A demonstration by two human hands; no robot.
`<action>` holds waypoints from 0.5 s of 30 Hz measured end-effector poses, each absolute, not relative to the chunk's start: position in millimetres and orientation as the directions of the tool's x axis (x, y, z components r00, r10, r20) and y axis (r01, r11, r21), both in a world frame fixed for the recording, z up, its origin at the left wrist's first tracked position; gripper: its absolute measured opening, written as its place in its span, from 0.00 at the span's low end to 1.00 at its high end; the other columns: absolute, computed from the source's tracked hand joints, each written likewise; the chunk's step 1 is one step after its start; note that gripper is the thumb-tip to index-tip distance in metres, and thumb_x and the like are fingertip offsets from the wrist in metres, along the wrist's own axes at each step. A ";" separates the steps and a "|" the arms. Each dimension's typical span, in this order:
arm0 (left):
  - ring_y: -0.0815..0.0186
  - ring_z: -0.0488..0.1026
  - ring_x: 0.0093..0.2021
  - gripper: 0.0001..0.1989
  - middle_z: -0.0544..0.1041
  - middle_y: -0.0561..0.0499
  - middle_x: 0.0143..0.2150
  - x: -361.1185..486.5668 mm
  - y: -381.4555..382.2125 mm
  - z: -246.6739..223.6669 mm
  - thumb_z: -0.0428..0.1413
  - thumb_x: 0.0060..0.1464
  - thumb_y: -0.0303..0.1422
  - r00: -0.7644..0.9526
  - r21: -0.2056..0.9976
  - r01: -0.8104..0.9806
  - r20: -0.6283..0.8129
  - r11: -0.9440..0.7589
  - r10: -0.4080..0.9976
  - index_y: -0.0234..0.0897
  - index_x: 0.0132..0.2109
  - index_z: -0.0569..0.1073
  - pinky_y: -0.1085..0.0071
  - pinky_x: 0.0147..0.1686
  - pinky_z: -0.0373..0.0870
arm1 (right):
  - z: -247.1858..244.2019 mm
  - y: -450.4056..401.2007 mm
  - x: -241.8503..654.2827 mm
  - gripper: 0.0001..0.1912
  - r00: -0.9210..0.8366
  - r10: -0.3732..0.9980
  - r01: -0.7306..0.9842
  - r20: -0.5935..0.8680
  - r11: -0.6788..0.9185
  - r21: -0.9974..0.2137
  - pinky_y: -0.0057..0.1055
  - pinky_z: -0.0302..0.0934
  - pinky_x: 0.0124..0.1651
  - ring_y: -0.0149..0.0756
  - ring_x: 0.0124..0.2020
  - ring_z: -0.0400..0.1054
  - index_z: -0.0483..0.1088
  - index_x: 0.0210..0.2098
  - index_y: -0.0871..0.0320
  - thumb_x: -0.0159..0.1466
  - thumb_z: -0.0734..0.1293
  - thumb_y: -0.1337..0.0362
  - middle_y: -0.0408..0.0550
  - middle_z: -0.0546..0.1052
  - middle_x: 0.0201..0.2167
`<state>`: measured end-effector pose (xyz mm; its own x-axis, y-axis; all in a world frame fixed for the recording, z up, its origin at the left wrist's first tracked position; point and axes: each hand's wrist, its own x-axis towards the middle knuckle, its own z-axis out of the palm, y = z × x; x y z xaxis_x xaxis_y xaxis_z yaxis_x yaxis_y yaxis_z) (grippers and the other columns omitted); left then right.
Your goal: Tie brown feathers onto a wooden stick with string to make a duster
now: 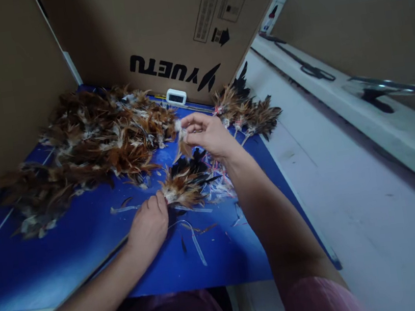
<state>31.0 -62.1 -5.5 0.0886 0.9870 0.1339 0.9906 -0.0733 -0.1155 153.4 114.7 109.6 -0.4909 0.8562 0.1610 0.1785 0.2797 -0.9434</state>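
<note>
My left hand (150, 222) is closed round the base of a feather bunch (184, 187), whose brown and black plumes fan out to the right. A thin rod runs back from that hand along the forearm. Further up, my right hand (206, 134) pinches a small feather (183, 142) with a pale fluffy base between thumb and fingers. To the left of it lies a large pile of loose brown feathers (111, 133). Pink and clear ties (220, 179) lie partly hidden under my right wrist. Clear plastic strips (197, 244) rest near the left hand.
Finished-looking feather bunches (247, 108) lie at the back right of the blue tabletop (222, 261). A small white digital device (176, 97) stands against a cardboard box (158, 23). Scissors (317, 72) lie on a white ledge (388, 120) at right.
</note>
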 end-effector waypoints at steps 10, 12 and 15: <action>0.58 0.69 0.35 0.15 0.69 0.39 0.35 31.0 -60.9 -1.2 0.42 0.57 0.20 0.129 -0.111 0.987 0.075 -0.121 0.989 0.24 0.47 0.69 0.64 0.33 0.67 | 91.3 44.6 144.9 0.09 -0.814 0.581 0.407 0.017 0.590 -0.697 0.23 0.56 0.35 0.26 0.29 0.66 0.74 0.27 0.62 0.52 0.62 0.76 0.43 0.74 0.27; 0.58 0.69 0.35 0.15 0.69 0.40 0.34 31.1 -61.0 -0.8 0.41 0.57 0.21 0.121 -0.100 0.989 0.080 -0.113 0.989 0.24 0.45 0.70 0.64 0.33 0.67 | 85.6 43.2 147.1 0.09 -0.785 0.619 0.471 -0.014 0.582 -0.663 0.23 0.55 0.34 0.26 0.27 0.65 0.74 0.27 0.61 0.53 0.62 0.75 0.42 0.74 0.25; 0.58 0.68 0.34 0.15 0.68 0.41 0.33 31.2 -61.1 -1.0 0.41 0.59 0.22 0.104 -0.100 0.991 0.093 -0.094 0.990 0.24 0.46 0.69 0.64 0.32 0.67 | 86.9 41.9 155.1 0.10 -0.780 0.626 0.508 -0.027 0.607 -0.611 0.23 0.54 0.34 0.27 0.28 0.65 0.74 0.30 0.60 0.55 0.61 0.74 0.41 0.73 0.24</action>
<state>31.2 -61.1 -1.0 0.1038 0.9902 0.0930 0.9905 -0.0945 -0.0998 155.1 41.9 86.9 -0.7795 0.6258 -0.0268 0.5080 0.6067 -0.6114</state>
